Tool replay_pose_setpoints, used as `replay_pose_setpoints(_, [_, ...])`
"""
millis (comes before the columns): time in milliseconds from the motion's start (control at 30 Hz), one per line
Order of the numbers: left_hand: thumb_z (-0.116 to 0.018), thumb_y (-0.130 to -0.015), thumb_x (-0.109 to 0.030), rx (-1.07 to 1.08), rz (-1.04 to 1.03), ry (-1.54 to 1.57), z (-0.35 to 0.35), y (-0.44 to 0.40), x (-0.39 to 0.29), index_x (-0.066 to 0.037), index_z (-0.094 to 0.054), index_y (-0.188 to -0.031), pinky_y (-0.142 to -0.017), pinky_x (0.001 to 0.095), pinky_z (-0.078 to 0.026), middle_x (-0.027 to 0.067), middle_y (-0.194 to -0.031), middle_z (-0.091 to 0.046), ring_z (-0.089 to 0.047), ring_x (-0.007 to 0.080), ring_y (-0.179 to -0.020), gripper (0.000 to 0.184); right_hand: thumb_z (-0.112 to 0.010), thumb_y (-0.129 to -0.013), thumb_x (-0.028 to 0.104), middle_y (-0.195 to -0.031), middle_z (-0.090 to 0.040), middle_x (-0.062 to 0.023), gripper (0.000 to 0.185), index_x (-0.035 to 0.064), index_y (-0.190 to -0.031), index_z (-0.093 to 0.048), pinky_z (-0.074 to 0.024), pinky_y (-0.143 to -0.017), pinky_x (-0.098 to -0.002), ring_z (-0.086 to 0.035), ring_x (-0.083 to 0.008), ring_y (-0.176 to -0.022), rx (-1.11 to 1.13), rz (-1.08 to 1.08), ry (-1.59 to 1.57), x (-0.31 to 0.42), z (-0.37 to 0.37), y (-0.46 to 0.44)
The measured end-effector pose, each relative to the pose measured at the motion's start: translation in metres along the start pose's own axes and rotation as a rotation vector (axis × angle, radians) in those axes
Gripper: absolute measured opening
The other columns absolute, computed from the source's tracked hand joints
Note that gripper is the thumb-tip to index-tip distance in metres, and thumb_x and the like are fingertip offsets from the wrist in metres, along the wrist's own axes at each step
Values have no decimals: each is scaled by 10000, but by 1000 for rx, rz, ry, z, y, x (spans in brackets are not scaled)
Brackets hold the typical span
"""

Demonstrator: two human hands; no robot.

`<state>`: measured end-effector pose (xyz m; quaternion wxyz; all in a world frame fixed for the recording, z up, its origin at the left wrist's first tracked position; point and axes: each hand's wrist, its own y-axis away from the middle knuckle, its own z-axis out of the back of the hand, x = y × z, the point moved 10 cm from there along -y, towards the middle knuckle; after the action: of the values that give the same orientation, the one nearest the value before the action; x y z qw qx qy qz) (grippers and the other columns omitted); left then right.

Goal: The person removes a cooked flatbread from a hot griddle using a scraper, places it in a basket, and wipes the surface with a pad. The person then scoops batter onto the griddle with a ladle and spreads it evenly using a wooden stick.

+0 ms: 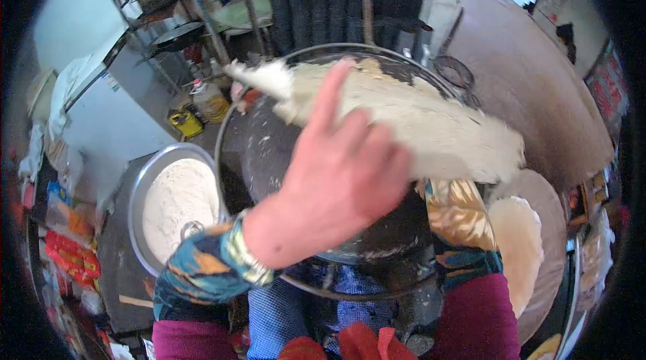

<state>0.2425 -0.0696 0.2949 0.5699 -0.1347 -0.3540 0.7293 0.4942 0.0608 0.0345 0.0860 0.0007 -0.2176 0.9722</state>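
My left hand [343,168] is over the round dark griddle [262,151], its index finger stretched out and apart from the bent other fingers. Motion blurs it, and I make out nothing in its grasp. A large, thin, pale sheet of dough or flatbread [431,124] lies beyond and beside this hand, across the far and right side of the griddle. Its left end is whiter and raised. My right hand is almost wholly hidden behind the sheet's near right edge; only its patterned sleeve [464,219] shows clearly, so its fingers cannot be read.
A metal bowl [138,225] of pale dough or batter stands left of the griddle. At the right, a pale flatbread [515,245] lies on a round brown surface [548,272]. Bottles [210,101] and a rack [145,20] stand at the back left, near a white cabinet [114,118].
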Motion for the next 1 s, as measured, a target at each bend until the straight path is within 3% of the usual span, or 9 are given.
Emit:
replay_pose_setpoints(133, [-584,-671,-111,143,211,-2,-40,81,-13,-92,-613,-798,-1090,571,-274,38,-840,-609,-615,201,-871,132,-474,-877,180,-1214,-588,-169,367,46,-1208,-557,-423,-968,-481,-555,-350,-1112,-196,159,-199,-10,48,136])
replay_pose_setpoints(200, [-559,-703,-77,201,277,82,-74,124,-18,-82,-611,-842,-1088,566,-261,50,-865,-601,-604,209,-880,148,-531,-774,97,-973,-626,-136,272,40,-1025,-618,-473,-809,-441,-599,-307,-884,73,39,-73,20,114,217])
replay_pose_setpoints(233, [-575,-696,-82,312,300,92,-97,146,-21,-88,-620,-878,-1084,569,-254,49,-901,-615,-606,219,-907,187,-521,-696,37,-971,-634,-130,320,44,-1000,-620,-488,-738,-406,-594,-340,-895,-56,40,-122,36,169,258])
replay_pose_setpoints(400, [-696,-776,-313,732,382,326,-140,205,-68,-104,-449,-1382,-1119,582,-116,147,-1448,-397,-312,328,-1371,687,-558,-689,53,-948,-626,-132,308,64,-991,-621,-497,-728,-416,-603,-327,-868,241,-448,-220,22,233,560])
replay_pose_setpoints(533, [-389,-989,-338,750,540,-71,-166,245,-20,-48,-239,-1476,-1118,589,-85,148,-1548,-202,-152,299,-1441,586,-567,-716,60,-966,-625,-129,300,76,-1010,-621,-493,-753,-389,-600,-323,-891,506,-1135,17,-24,256,812])
replay_pose_setpoints(633, [-370,-988,-409,810,715,-195,-189,302,17,-39,-177,-1488,-1079,655,-88,138,-1561,-158,-119,300,-1447,652,-572,-765,96,-1042,-617,-152,315,82,-1077,-615,-469,-824,-427,-583,-343,-970,28,-1585,125,-32,289,928])
replay_pose_setpoints(767, [-404,-949,-513,927,863,-174,-167,290,-34,10,-169,-1476,-1066,662,-121,185,-1551,-154,-123,340,-1440,779,-592,-807,240,-1223,-559,-197,440,113,-1228,-570,-364,-960,-541,-527,-390,-1115,137,-1607,215,-66,272,951])
replay_pose_setpoints(900, [-406,-938,-544,610,693,-350,-232,306,-7,94,-388,-1360,-1038,661,-207,273,-1447,-338,-314,476,-1318,766,-510,-859,413,-1274,-527,-217,506,79,-1238,-540,-288,-1025,-594,-473,-386,-1202,171,-1386,324,-52,203,900])
replay_pose_setpoints(1000, [-399,-932,-542,757,678,-215,-223,286,-5,68,-237,-1434,-1069,665,-128,268,-1490,-255,-213,410,-1397,806,-576,-846,240,-1207,-571,-193,429,54,-1229,-524,-366,-991,-530,-525,-385,-1128,-28,-895,229,-4,202,785])
